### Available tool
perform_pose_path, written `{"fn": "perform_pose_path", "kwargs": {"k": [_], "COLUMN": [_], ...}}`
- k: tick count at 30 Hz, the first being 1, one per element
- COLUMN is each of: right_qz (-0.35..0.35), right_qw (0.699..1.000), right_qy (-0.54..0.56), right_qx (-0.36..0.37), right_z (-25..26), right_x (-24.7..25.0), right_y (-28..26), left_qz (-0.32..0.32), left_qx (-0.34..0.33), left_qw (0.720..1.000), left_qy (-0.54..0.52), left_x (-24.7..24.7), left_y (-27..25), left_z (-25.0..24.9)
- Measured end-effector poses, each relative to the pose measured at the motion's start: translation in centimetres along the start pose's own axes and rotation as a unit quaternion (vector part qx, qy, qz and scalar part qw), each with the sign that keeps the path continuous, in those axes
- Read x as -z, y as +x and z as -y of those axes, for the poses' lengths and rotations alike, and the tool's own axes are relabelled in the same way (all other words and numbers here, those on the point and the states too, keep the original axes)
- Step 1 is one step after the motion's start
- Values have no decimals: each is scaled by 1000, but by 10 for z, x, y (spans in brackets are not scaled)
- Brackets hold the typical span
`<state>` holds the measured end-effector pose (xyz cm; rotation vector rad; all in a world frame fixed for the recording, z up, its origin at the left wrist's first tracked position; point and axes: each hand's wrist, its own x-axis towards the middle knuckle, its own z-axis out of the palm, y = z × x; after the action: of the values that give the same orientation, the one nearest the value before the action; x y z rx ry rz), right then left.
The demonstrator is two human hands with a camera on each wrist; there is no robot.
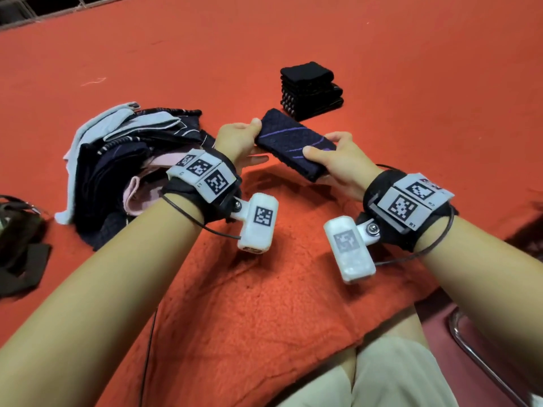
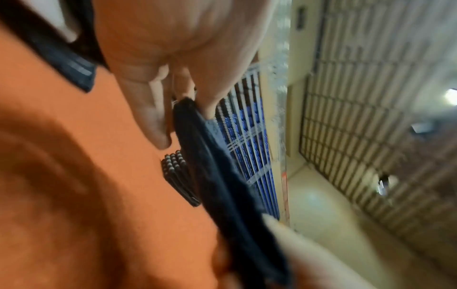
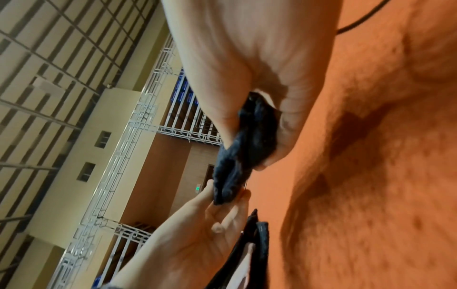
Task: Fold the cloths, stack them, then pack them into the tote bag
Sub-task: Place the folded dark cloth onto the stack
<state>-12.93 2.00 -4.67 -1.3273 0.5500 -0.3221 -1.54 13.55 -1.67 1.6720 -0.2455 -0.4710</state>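
Above the orange blanket [image 1: 264,289], both hands pinch a folded navy cloth [image 1: 293,142] with purple stripes between thumb and fingers.

Orange fleece blanket [image 1: 382,69] spread wide, nap rumpled at the near edge, smoother toward the far edge. Loose thread [image 1: 93,81] lying near the far left. Dark railing [image 1: 44,7] beyond the far left corner. Chrome tube [image 1: 482,359] past the near right edge, probably a chair frame. Large hall around: cream wall [image 3: 103,125] with small dark windows [image 3: 102,139], white metal railings [image 3: 138,125] in tiers, blue seats [image 2: 247,156] behind bars. Ribbed ceiling grid [image 2: 371,97] overhead, one bright lamp [image 2: 451,95]. Pale glossy floor [image 2: 321,205]. Wood-panelled wall [image 3: 173,160] with small green sign [image 3: 197,188].
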Motion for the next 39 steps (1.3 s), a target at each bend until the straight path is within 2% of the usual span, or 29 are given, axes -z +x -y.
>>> {"fn": "perform_pose_path", "kwargs": {"k": [4,6,8,9,13,16,19,22,25,29,32,35,39], "right_qz": [-17,-13,-10,-13,-25,-56,-88,-115,-98,-66,-53,-77,-74], "right_qw": [990,981,979,983,999,998,992,972,959,921,901,878,889], "right_qy": [-137,-191,-197,-178,13,21,-69,-190,-263,-382,-427,-471,-445], "right_qx": [16,32,42,45,30,33,60,81,47,46,48,37,82], "right_z": [7,10,10,10,12,13,13,14,17,20,23,22,17], "right_x": [21,30,36,39,52,66,77,84,92,101,99,100,113], "right_y": [9,16,22,26,47,72,95,118,143,163,171,176,172], "left_qz": [44,62,67,68,64,25,-6,-13,-17,1,10,1,-28], "left_qx": [-21,-9,12,27,102,121,107,101,107,111,112,113,99], "left_qw": [984,977,975,976,987,992,994,995,994,993,990,991,994], "left_qy": [172,203,211,206,104,34,2,-9,-6,49,83,67,48], "left_x": [-4,-9,-16,-20,-38,-54,-72,-88,-97,-100,-100,-98,-96], "left_y": [4,7,11,12,20,32,44,54,64,75,79,81,85], "left_z": [3,5,9,10,15,15,13,9,6,8,15,21,29]}}
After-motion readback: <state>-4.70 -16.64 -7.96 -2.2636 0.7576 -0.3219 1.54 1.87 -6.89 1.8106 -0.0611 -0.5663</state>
